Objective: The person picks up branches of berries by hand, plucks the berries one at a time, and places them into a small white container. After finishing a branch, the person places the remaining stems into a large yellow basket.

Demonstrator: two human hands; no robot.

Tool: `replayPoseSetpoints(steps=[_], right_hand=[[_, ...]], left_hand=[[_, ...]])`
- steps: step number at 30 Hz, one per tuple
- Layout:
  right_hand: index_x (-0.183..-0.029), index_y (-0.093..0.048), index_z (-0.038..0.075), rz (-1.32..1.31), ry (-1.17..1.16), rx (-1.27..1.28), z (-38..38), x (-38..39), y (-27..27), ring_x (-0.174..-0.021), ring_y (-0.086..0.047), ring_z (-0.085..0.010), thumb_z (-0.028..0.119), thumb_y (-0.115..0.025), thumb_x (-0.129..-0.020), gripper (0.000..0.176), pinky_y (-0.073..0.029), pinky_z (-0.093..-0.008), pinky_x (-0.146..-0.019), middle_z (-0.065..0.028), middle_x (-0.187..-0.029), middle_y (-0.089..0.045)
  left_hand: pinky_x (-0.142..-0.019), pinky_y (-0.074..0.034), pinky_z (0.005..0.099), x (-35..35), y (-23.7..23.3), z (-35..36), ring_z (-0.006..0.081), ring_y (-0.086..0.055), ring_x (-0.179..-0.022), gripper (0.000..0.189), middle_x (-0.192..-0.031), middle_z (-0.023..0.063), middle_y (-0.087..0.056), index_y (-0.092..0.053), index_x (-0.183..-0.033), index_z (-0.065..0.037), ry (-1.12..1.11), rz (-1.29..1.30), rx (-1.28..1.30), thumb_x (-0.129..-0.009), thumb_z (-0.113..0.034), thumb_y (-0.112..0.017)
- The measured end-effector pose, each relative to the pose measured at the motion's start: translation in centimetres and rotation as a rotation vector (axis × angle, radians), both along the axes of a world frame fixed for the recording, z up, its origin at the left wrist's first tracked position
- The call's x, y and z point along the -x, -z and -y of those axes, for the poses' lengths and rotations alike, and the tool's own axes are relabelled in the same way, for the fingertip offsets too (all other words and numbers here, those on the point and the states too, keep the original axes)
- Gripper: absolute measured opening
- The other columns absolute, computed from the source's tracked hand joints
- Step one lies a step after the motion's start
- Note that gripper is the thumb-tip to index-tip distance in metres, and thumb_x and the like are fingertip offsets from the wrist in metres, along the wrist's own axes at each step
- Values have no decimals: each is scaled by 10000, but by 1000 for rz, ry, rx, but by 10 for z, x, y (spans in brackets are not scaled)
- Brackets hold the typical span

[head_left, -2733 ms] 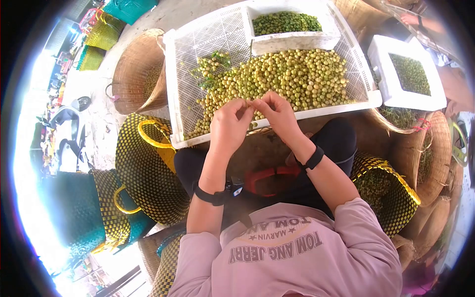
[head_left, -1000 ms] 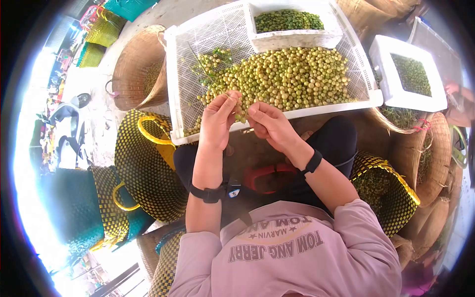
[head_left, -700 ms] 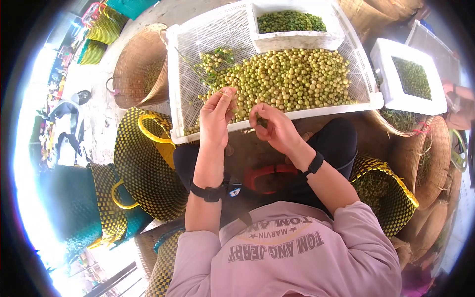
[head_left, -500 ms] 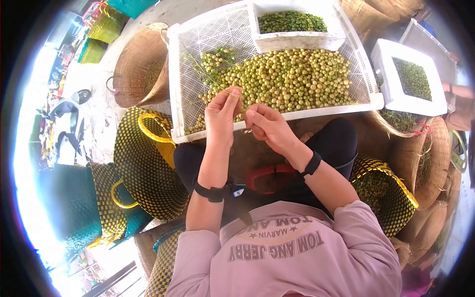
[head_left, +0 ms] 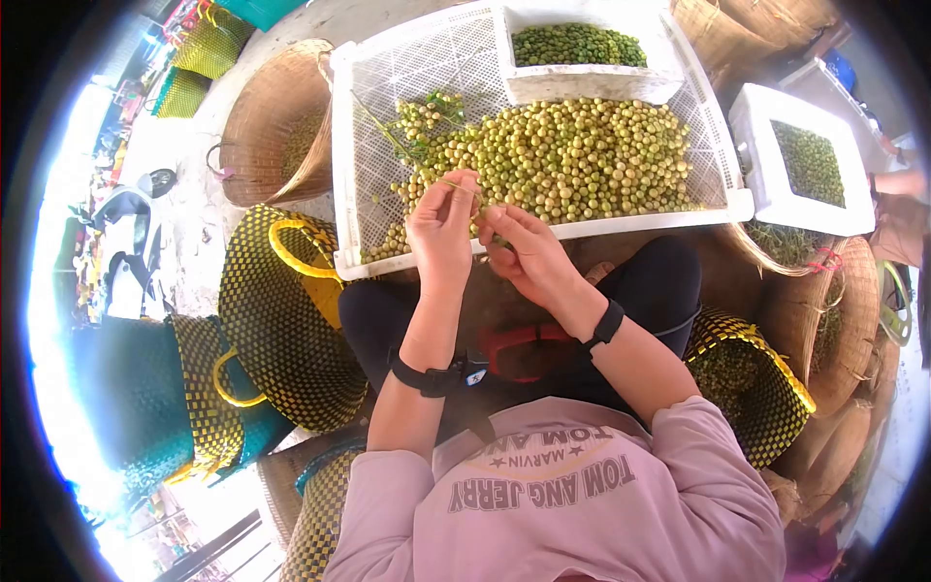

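Observation:
My left hand [head_left: 443, 225] pinches a thin green stem [head_left: 452, 182] between thumb and fingertips, above the near edge of a white perforated tray [head_left: 393, 260]. Close beside it, my right hand [head_left: 526, 248] has its thumb pressed to curled fingers; whatever lies between them is too small to make out. Loose round yellow-green fruits [head_left: 558, 155] are heaped over the tray's middle and right. A leafy sprig [head_left: 427, 121] with small fruits still on it lies at the heap's left end.
A white foam box [head_left: 592, 85] of small green fruits stands on the tray's far side; another foam box [head_left: 754, 145] is at the right. Wicker baskets [head_left: 267, 126] and yellow-black woven baskets [head_left: 281, 330] surround me. Another person's arm [head_left: 900, 213] shows at the right edge.
My right hand has turned slightly, with its fingers a little less curled. My left hand stays close to where it was. The whole view has shifted slightly.

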State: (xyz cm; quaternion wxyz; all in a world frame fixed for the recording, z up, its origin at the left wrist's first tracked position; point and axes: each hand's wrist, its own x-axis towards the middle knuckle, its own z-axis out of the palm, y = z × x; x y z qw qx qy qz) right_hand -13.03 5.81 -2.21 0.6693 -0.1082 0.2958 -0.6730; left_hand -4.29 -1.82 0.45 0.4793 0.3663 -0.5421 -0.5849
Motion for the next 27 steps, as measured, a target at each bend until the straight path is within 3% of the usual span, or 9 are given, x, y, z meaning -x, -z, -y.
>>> replayPoseSetpoints(steps=[7, 9, 13, 15, 16, 19, 21, 23, 27], right_hand=[[-967, -546, 72, 49, -24, 9, 3, 12, 12, -547, -364, -45, 203, -518, -939, 136, -257, -184, -435, -6, -794, -523], [-991, -539, 61, 274, -111, -59, 9, 30, 18, -545, -354, -62, 188, -487, -909, 160, -251, -190, -431, -17, -805, -524], [-910, -564, 27, 102, 100, -169, 49, 94, 4, -473, -373, -72, 161, -446, -920, 179, -298, -206, -388, -18, -676, -526], [-866, -570, 11, 25, 104, -2, 87, 157, 16, -478, -413, -71, 146, -463, -925, 183, -338, -197, -382, -40, -645, -538], [-859, -567, 15, -122, 247, -155, 108, 176, -7, -477, -427, -77, 133, -498, -911, 147, -344, -187, -371, -70, -684, -565], [-1037, -518, -49, -217, 517, -166, 171, 239, -35, -726, -608, -245, 178, -468, -950, 249, -540, -291, -639, -180, -916, -607], [-1204, -451, -40, -844, 567, -446, 186, 269, -33, -885, -609, -343, 261, -533, -927, 418, -528, -416, -824, -231, -1065, -591], [-1171, -522, -13, -1102, 654, -472, 192, 250, -34, -885, -615, -278, 301, -616, -873, 443, -511, -416, -815, -210, -1081, -607], [-908, -650, 33, -1983, 627, 214, 191, 159, 1, -858, -577, -179, 182, -577, -873, 169, -468, -323, -772, -138, -1005, -623]], left_hand=[[-560, -369, 195, -8, 9, 19, 42, -453, -620, 152, -731, -27, -562, -658, -972, 12, -85, -124, -318, -907, -114, -604], [-580, -384, 195, -27, 8, 26, 64, -472, -630, 157, -789, 0, -586, -640, -999, 13, -79, -111, -256, -902, -105, -604], [-626, -404, 207, -112, -6, 46, 60, -485, -707, 179, -866, -11, -579, -643, -1013, -35, -369, 54, -103, -879, -154, -626], [-612, -416, 198, -169, -2, 57, 59, -473, -683, 168, -846, -9, -571, -641, -1010, 0, -482, 222, -4, -896, -110, -586], [-589, -392, 184, -199, 13, 65, 45, -451, -670, 177, -842, -16, -565, -644, -1012, -1, -579, 215, -47, -901, -127, -587], [-516, -344, 197, -289, 49, 74, 38, -426, -579, 204, -707, -19, -530, -648, -983, 4, -504, 543, -149, -910, -180, -595], [-501, -344, 206, -336, 82, 75, 43, -425, -559, 224, -680, -17, -522, -648, -979, 6, -520, 595, -276, -909, -201, -600], [-485, -343, 216, -368, 112, 77, 47, -424, -539, 244, -653, -16, -515, -647, -975, 9, -541, 629, -403, -907, -222, -605], [-514, -415, 281, -413, 167, 87, 140, -535, -574, 355, -689, 42, -583, -650, -975, 17, -504, 861, -736, -897, -327, -607]])
